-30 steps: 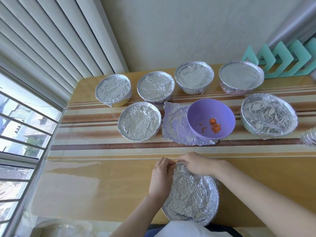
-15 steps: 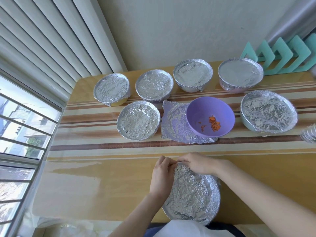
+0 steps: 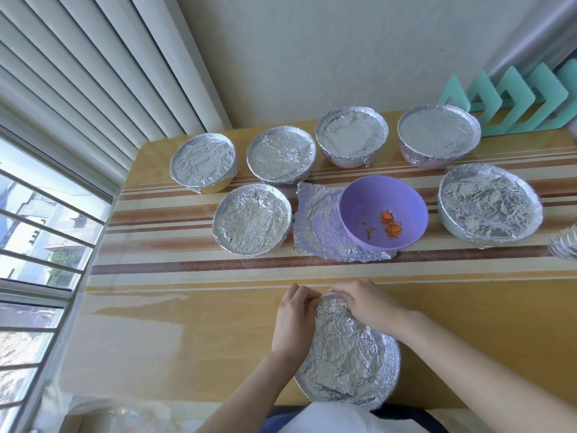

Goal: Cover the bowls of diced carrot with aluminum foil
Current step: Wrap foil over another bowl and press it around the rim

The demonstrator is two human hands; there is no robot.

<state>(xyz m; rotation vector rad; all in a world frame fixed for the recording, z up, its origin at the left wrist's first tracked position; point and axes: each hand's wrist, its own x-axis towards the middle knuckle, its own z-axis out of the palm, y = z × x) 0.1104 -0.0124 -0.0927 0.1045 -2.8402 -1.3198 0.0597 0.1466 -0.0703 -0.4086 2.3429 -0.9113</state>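
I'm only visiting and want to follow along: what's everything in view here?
foil-covered bowls: six, silver, four in back row, two in middle row
purple bowl: one, uncovered, middle row
diced carrot: small heap, orange, inside purple bowl
loose foil sheet: one, silver, under purple bowl
near bowl: one, foil-wrapped, front edge
teal zigzag object: one, back right
table: one, striped wood
left hand, right hand: both pinching foil at near bowl's far rim

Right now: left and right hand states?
Left hand: pinches the nearest foil cover at its far edge.
Right hand: grips the same edge.
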